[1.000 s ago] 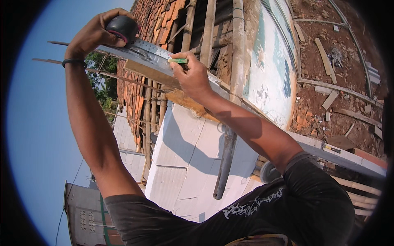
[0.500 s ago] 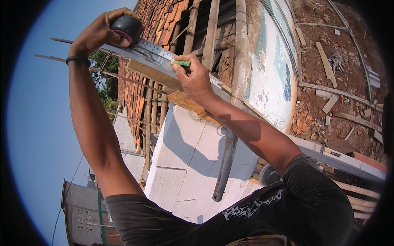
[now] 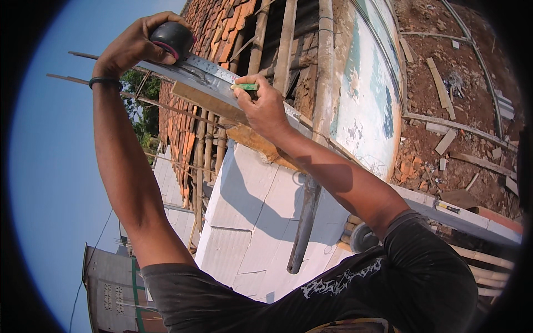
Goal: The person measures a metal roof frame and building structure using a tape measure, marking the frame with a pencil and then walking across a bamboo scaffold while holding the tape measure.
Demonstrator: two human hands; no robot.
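As marking seemed underway, steadiness was wanted next.
Left hand (image 3: 126, 45) clasped a tape measure (image 3: 173, 38) at eleven o'clock; right hand (image 3: 265, 108) pinched a pencil (image 3: 250, 86).

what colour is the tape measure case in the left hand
The case is black with a pink edge, shown in the head view.

Tape measure case (image 3: 170, 40) smooth plastic, slight sheen; tape blade (image 3: 214, 67) smooth, metal-looking; beam (image 3: 213, 85) shiny grey metal; plank (image 3: 202, 100) rough matt wood. Roof tiles (image 3: 210, 25) matt clay; wall blocks (image 3: 236, 236) chalky matt; shirt (image 3: 214, 299) dull dark cloth.
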